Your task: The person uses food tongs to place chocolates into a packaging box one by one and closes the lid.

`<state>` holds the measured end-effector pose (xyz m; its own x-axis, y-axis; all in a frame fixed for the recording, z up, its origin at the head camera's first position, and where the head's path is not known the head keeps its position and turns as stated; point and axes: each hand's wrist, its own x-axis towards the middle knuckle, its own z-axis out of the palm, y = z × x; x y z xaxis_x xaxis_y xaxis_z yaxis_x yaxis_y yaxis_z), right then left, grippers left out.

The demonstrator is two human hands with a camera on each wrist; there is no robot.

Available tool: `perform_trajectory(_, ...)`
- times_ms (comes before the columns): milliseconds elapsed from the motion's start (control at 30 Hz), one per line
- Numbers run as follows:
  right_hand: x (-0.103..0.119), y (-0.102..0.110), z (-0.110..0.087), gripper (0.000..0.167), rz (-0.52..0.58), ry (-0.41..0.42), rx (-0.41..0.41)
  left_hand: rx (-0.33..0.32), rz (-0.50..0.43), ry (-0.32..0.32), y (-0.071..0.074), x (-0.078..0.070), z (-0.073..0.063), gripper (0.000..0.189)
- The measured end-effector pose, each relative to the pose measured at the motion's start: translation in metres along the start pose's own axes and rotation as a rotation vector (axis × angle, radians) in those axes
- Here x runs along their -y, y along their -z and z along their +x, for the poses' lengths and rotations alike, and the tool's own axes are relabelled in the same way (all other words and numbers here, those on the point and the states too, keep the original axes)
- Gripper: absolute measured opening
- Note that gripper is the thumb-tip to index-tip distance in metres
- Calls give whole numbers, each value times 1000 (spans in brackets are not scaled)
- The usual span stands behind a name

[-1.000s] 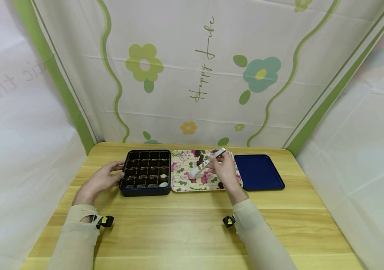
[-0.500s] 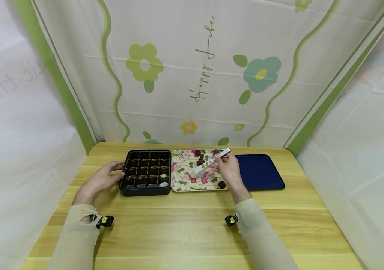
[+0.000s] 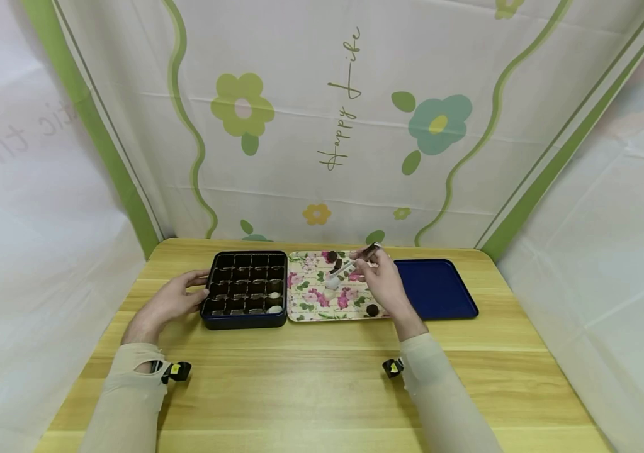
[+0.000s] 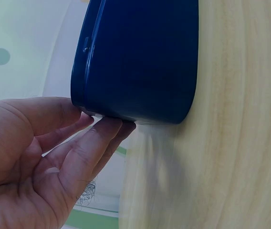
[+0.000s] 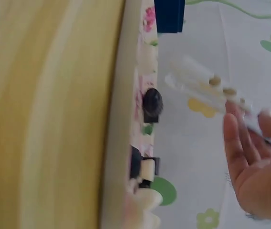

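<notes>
In the head view my left hand (image 3: 170, 301) touches the left side of a dark blue box (image 3: 243, 324) with a dark divided insert. Two pale pieces, one of them at the front right corner (image 3: 274, 309), lie in its right column. The left wrist view shows the fingertips (image 4: 110, 125) against the box wall and the thumb by its rim. My right hand (image 3: 381, 280) holds serving tongs (image 3: 344, 272) with slotted, pale tips over a floral tray (image 3: 305, 311). A pale piece (image 3: 330, 294) shows just below the tips. Blur hides whether the tips touch it.
Several dark chocolate-like pieces lie on the tray, among them one at the back (image 3: 331, 257) and a round one near the front (image 3: 372, 310). A flat blue lid (image 3: 437, 289) lies right of the tray. A printed curtain (image 3: 299, 189) stands behind the table.
My right hand has drifted right with the tongs, and their tips have shifted right and slightly away from me. The left hand and the box have stayed still.
</notes>
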<state>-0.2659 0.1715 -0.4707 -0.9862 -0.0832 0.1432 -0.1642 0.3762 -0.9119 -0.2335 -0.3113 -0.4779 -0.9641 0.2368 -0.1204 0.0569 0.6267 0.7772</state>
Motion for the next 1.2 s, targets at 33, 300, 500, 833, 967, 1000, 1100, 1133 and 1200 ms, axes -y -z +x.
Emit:
perform_trajectory(33, 1, 2, 0, 24, -18, 38, 41, 2, -6, 1, 0, 0, 0, 63)
perform_trajectory(300, 9, 6, 2, 17, -186, 172, 197, -1, -4, 4, 1, -2, 0, 64)
perform_trajectory(500, 11, -2, 1, 21, -294, 153, 210, 1, -8, 3, 2, -2, -1, 63)
perform_trajectory(833, 14, -15, 6, 21, -383, 143, 244, -3, 1, -2, 1, 0, 0, 63)
perform_trajectory(967, 18, -17, 6, 21, -387, 130, 242, 3, -3, -2, 1, -1, -1, 63)
perform_trajectory(1000, 19, -18, 6, 22, -384, 124, 240, 5, -4, -2, 1, -1, -1, 63)
perform_trajectory(1100, 20, -19, 7, 25, -376, 108, 233, 6, -4, -4, 1, -1, -1, 63)
perform_trajectory(1133, 21, -20, 7, 24, -370, 102, 228, 7, -5, -4, 1, -1, -1, 63)
perform_trajectory(1200, 21, -21, 7, 22, -353, 91, 219, 7, -8, -5, 1, -1, -1, 63)
